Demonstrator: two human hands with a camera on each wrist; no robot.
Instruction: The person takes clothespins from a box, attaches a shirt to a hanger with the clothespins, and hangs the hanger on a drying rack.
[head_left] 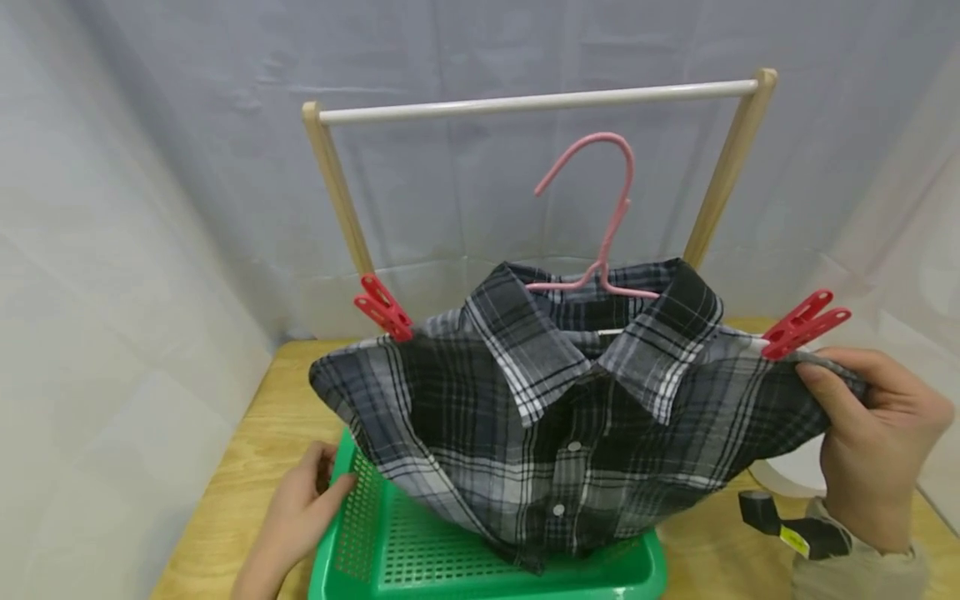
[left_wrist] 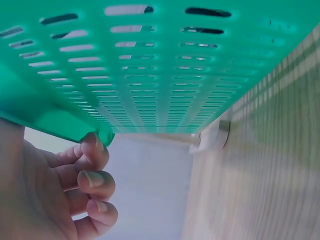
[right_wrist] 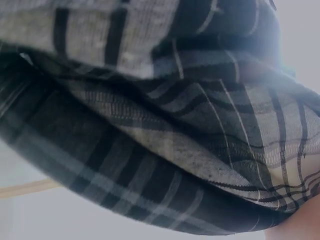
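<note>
My right hand [head_left: 873,450] holds the shirt [head_left: 570,417] at its right shoulder; the grip is clamped on the cloth, thumb on the front, fingers curled behind. In the right wrist view the plaid cloth [right_wrist: 165,130] fills the frame, close to the lens.

The shirt sits on a pink hanger [head_left: 600,225]. The hanger hook is below the rail [head_left: 536,102] and is not on it. A red peg [head_left: 384,308] is clipped at the left shoulder and a second red peg [head_left: 804,323] at the right shoulder, just above my right thumb. The shirt is buttoned, collar upright, and its lower hem hangs into the green basket [head_left: 390,550].

My left hand [head_left: 303,504] rests on the left rim of the basket. Its grip is curled around that rim: in the left wrist view the fingers [left_wrist: 92,172] hook beneath the rim, with the perforated basket wall [left_wrist: 150,65] above them.

The basket stands on the table [head_left: 225,467]. The rack [head_left: 333,183] stands at the far side of the table, behind the shirt.
</note>
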